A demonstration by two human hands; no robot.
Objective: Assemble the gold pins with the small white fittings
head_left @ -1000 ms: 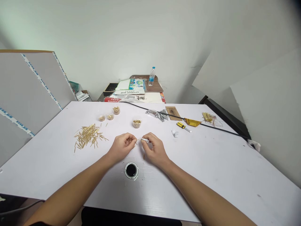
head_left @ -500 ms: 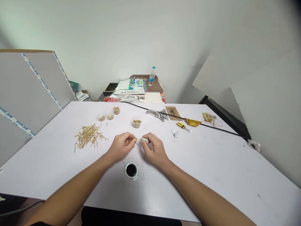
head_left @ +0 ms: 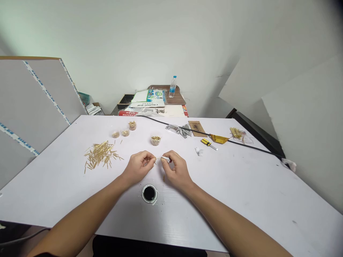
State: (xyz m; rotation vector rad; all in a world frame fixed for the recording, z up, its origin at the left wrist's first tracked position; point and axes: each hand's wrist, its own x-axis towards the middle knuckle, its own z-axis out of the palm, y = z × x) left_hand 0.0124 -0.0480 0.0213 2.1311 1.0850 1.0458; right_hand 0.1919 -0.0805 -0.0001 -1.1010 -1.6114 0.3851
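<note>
My left hand (head_left: 138, 167) is closed in a pinch, its fingertips on a small thin gold piece that is mostly hidden. Facing it, my right hand (head_left: 176, 170) grips a white pen-like tool (head_left: 165, 159) whose thin tip points left at the left fingertips. Whether tip and gold piece touch is too small to tell. Below the hands stands a small round pot with a pale rim (head_left: 143, 193) and black contents. One loose gold tube (head_left: 164, 177) lies under my right hand. Just beyond the hands is a clear tub (head_left: 155, 142) of gold pieces.
A heap of thin gold tubes (head_left: 100, 153) lies on the left, with small tubs (head_left: 125, 133) of gold parts behind it. To the right are a yellow-black screwdriver (head_left: 206, 142), a paper scrap (head_left: 198, 151), silver packets (head_left: 184, 131) and a black cable (head_left: 252, 146) crossing the white table (head_left: 241, 192).
Both hands stay almost in place, fingertips facing each other. The gap between the left fingertips and the white tool shifts only slightly. Nothing is let go.
</note>
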